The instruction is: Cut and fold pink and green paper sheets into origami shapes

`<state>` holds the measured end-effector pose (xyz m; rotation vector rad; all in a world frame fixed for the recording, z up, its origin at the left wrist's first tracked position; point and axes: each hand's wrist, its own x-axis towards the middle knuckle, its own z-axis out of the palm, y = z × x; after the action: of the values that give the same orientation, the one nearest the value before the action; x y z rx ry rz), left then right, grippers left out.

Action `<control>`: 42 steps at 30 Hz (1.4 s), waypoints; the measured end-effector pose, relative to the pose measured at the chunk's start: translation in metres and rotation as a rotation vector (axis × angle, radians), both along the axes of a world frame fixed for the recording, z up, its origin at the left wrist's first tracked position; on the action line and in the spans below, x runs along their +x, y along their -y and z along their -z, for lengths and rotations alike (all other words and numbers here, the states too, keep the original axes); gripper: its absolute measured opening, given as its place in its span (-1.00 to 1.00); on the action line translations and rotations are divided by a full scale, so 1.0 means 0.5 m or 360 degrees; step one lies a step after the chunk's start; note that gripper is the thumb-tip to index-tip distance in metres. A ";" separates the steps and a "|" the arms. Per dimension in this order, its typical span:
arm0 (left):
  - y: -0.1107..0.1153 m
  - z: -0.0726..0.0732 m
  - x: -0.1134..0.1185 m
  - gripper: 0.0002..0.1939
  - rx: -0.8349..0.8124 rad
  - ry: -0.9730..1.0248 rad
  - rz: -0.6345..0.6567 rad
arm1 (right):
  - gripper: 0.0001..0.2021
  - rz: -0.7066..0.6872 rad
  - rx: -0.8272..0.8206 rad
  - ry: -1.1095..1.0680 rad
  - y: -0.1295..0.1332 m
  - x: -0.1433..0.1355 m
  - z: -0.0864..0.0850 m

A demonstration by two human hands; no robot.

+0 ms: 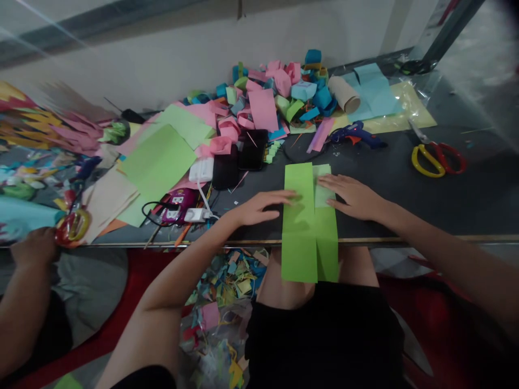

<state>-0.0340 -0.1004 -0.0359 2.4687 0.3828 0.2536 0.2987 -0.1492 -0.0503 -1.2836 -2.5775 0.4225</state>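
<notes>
In front of me a long bright green paper strip (299, 232) lies on the dark table, its lower end hanging past the front edge. Partly under it, to the right, is a second green strip (326, 243), with a paler green piece (323, 193) at its upper part. My left hand (265, 208) is open, fingers stretched, its fingertips at the left edge of the long strip. My right hand (352, 197) lies flat with fingers spread, its fingertips on the pale green piece. Neither hand grips anything.
Scissors (438, 159) lie at the right. A blue glue gun (357, 134), a cardboard roll (344, 94) and a heap of folded coloured paper stand behind. Phones, a purple power strip (180, 205) and green sheets (160, 159) are at the left, beside another person's hand (35, 246).
</notes>
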 end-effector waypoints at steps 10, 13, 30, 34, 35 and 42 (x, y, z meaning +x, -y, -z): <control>-0.055 0.033 0.070 0.02 0.0503 -0.0518 -0.0578 | -0.39 0.0043 0.0132 0.0006 -0.010 -0.014 -0.002; -0.050 0.029 0.067 0.03 0.0525 -0.0496 -0.0582 | -0.41 0.0056 0.0160 0.0020 -0.003 -0.017 -0.004; -0.050 0.029 0.069 0.17 0.0544 -0.0462 -0.0518 | -0.48 -0.0034 0.0217 -0.0018 -0.003 -0.012 -0.003; -0.048 0.025 0.071 0.11 0.0550 -0.0504 -0.0533 | -0.49 0.0005 0.0204 -0.0003 -0.005 -0.015 -0.008; -0.047 0.024 0.071 0.10 0.0553 -0.0507 -0.0535 | -0.48 0.0044 0.0194 0.0007 -0.005 -0.015 -0.009; -0.044 0.021 0.072 0.15 0.0553 -0.0540 -0.0547 | -0.38 0.0185 0.0125 0.0106 -0.008 -0.022 -0.007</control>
<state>0.0018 -0.0786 -0.0464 2.7797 0.9846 0.0385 0.2876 -0.1455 -0.0469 -1.4337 -2.5287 0.2582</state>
